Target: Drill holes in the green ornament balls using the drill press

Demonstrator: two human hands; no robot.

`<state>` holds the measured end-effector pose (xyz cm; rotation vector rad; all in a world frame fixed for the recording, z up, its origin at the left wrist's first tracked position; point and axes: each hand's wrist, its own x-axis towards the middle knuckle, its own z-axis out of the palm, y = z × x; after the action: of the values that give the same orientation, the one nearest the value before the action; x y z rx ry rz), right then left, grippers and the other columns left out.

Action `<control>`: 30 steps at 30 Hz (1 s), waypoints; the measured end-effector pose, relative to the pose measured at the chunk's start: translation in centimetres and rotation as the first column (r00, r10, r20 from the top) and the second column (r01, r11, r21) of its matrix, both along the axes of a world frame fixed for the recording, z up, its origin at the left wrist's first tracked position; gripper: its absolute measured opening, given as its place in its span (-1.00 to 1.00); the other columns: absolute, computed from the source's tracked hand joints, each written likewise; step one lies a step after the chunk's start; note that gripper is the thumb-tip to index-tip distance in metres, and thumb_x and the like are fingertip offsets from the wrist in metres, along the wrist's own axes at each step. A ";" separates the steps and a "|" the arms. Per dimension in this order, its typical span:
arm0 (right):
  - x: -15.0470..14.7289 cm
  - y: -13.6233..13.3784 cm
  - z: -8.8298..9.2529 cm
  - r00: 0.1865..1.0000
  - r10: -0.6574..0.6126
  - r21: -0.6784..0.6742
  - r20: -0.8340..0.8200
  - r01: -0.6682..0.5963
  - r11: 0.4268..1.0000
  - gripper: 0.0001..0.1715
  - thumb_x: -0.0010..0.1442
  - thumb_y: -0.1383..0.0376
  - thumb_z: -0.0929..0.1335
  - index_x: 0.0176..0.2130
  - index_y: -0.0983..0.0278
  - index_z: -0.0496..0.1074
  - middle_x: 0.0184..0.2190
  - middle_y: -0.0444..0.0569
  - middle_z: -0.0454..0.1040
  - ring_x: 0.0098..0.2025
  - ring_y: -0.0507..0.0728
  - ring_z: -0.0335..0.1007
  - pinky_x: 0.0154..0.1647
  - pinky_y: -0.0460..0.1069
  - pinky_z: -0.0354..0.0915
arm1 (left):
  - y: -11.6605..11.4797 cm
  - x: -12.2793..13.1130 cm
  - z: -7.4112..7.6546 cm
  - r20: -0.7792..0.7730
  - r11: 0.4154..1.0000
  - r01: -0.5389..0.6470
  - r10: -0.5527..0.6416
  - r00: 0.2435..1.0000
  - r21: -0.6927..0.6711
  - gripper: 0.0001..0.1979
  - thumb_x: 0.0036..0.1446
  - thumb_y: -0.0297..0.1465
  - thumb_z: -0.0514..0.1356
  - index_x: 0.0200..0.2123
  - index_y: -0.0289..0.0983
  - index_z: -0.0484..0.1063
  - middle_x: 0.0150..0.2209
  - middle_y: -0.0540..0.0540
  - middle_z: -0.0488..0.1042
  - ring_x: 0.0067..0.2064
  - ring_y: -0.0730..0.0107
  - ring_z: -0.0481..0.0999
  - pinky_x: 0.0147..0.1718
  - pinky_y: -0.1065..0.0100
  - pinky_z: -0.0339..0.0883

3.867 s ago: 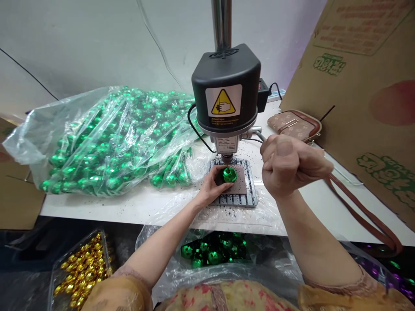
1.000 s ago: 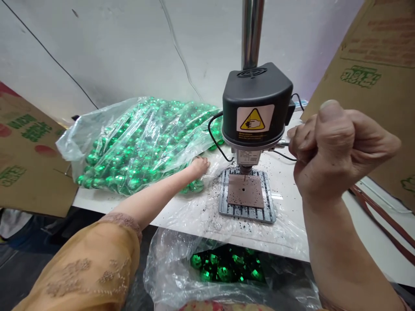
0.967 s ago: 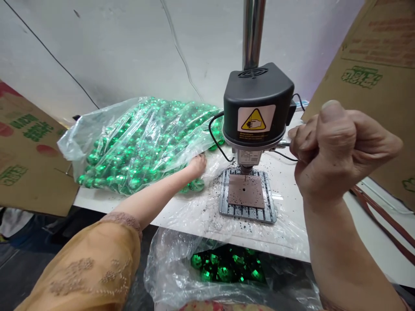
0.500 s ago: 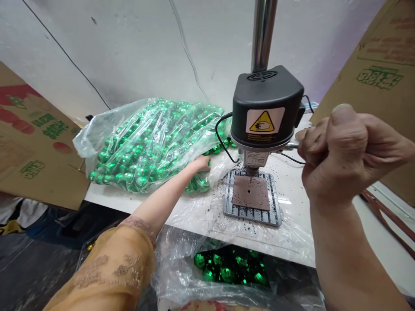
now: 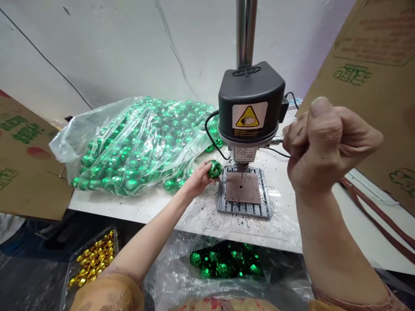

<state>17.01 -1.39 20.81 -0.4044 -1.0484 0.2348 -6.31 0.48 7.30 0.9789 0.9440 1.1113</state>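
Note:
Between the fingers of my left hand [image 5: 201, 178] is a shiny green faceted ball [image 5: 214, 169], just left of the drill press base [image 5: 221, 207]. My right hand [image 5: 324, 147] is closed around the feed handle [image 5: 277, 140] on the right side of the black drill press [image 5: 251, 103]. Under the drill chuck [image 5: 242, 166], a brown square plate [image 5: 244, 194] with a small dark hole lies on the slotted base. To the left, a clear plastic bag [image 5: 129, 147] full of green balls rests on the table, its mouth near my left hand.
Dark shavings dot the white table [image 5: 123, 207]. Below its front edge, an open plastic-lined box holds more green balls [image 5: 223, 264]. A clear container of gold balls [image 5: 95, 259] sits at lower left. Cardboard boxes [image 5: 29, 164] flank the table, and a brown strap [image 5: 379, 211] lies at right.
My left hand has drawn back from the bag's mouth towards the drill base, with a green ball now in its fingers. My right hand stays on the handle. The view has shifted slightly right.

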 end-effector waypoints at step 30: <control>0.1 0.0 0.2 0.995 0.084 0.042 0.043 -0.086 0.995 -0.46 0.33 0.30 0.38 -0.64 0.25 0.21 -0.72 -0.27 0.11 -0.68 -0.11 0.01 -0.63 -0.04 -0.04 | -1.8 6.3 -5.1 -0.524 0.904 0.184 0.051 0.850 0.386 -0.41 0.09 -0.15 0.45 0.13 -0.19 0.41 0.09 -0.18 0.53 0.13 0.09 0.53 0.18 0.07 0.40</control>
<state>17.11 -1.41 21.00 -0.3269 -1.1108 0.2805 -0.03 -1.36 2.16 1.7293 1.1079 1.0242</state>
